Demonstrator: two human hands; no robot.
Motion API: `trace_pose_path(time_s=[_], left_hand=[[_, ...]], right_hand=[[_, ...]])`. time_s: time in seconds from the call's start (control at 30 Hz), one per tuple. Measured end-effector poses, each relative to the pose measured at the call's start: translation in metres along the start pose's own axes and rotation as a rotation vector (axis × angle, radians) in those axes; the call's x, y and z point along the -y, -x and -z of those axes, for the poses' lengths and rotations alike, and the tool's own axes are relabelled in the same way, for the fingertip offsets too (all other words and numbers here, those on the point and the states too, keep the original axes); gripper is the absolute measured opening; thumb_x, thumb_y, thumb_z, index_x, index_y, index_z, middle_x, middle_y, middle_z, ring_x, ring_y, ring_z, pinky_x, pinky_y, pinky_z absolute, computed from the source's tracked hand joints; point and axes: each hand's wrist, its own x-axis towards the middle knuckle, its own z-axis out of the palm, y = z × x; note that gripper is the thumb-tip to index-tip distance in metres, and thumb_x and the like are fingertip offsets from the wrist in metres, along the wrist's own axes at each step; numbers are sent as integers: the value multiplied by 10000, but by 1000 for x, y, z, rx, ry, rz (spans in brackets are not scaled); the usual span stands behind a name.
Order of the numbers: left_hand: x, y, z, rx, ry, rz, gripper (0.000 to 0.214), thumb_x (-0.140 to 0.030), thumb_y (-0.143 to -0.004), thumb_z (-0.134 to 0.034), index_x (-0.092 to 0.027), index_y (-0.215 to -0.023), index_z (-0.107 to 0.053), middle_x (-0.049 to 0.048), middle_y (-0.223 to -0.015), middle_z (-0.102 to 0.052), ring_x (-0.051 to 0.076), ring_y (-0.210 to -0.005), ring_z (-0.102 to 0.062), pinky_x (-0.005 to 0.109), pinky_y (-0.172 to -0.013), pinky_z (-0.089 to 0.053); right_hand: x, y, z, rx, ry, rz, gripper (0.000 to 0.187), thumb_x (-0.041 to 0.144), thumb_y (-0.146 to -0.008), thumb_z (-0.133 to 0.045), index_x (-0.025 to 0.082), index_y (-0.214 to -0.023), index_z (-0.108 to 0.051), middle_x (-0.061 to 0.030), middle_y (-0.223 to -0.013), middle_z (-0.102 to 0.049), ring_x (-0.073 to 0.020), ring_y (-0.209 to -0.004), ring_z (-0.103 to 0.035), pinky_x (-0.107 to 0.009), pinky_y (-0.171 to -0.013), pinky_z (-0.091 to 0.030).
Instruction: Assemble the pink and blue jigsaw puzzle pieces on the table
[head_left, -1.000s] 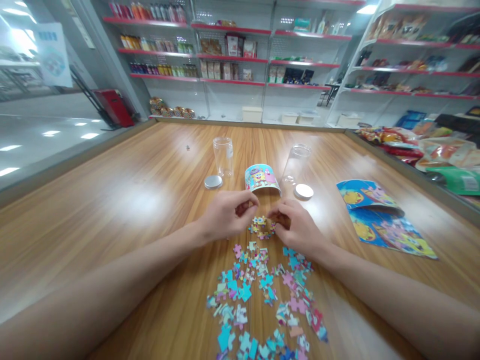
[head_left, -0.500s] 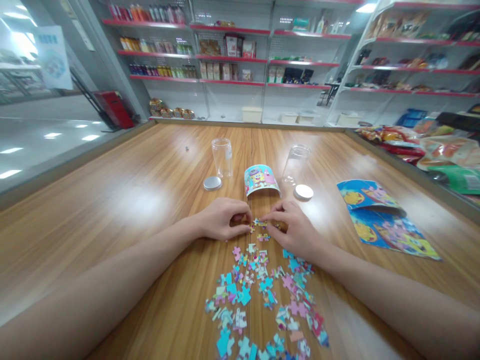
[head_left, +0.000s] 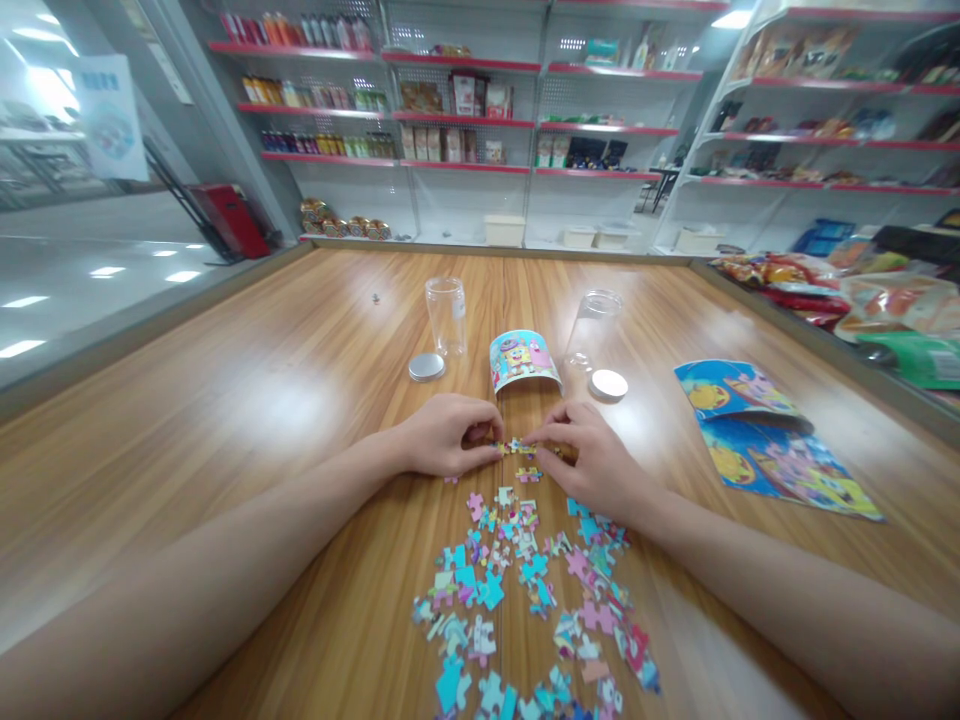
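Observation:
My left hand (head_left: 455,436) pinches the left end of a small group of yellow and blue puzzle pieces (head_left: 516,446) on the table. At the right end of that group, my right hand (head_left: 586,452) has thumb and fingers closed on a piece. Just below lies a short joined strip of yellowish pieces (head_left: 529,475). Nearer to me, loose blue, pink and white puzzle pieces (head_left: 491,590) are spread about. Beyond the hands stands a curved picture card (head_left: 524,358) with cartoon figures.
Two clear jars (head_left: 446,318) stand behind, with one silver lid (head_left: 427,367) at the left and another lid (head_left: 608,385) at the right. Blue picture sheets (head_left: 780,465) lie at the right. Packaged goods (head_left: 817,290) sit past the table's right edge, and shelves line the back.
The piece at my left fingertips has moved up against the group by my right hand, closing the small gap between them. Both hands stay nearly in place.

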Motion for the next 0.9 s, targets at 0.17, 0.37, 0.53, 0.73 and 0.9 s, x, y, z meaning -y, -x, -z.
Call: trace_pose_path(time_s=[0.17,0.37,0.53,0.73,0.9], left_hand=[[0,0,0,3,-11,-23,197,-360,-853,-681,-177,-924,-659,-28,-703,-569,96,-618,-507,222,-597,-369],[0,1,-1,21,-18,-51,231,-395,-868,-669,-174,-936,-665,-13,-726,-595,108,-644,-529,233,-616,-387],[-1,2,1,32,19,-121,229,-391,-911,-629,-169,-927,-679,6,-780,-609,101,-662,-537,234,-629,-399],[-3,2,2,5,49,-146,215,-366,-921,-625,-163,-926,-695,17,-801,-623,99,-666,-542,232,-627,-403],[-3,1,1,-2,39,-132,246,-396,-908,-641,-161,-961,-692,16,-786,-619,106,-667,-538,235,-637,-414]], right_hand=[[-1,0,-1,-10,12,-10,267,137,-853,-665,286,-1043,-780,-60,-960,-583,-220,-942,-571,-404,-873,-486],[-1,0,-1,-1,33,4,287,140,-858,-654,285,-1076,-772,-64,-965,-589,-223,-945,-569,-412,-869,-491],[-1,-1,2,-34,-61,-51,293,120,-845,-644,219,-1106,-734,-67,-973,-623,-217,-950,-602,-400,-876,-503],[-3,-2,2,-14,-77,-84,280,80,-811,-627,198,-1047,-720,-64,-955,-647,-208,-909,-622,-369,-832,-516],[-3,-1,2,-21,-101,-95,253,88,-836,-594,192,-1030,-718,-70,-970,-657,-198,-885,-629,-354,-810,-522]])
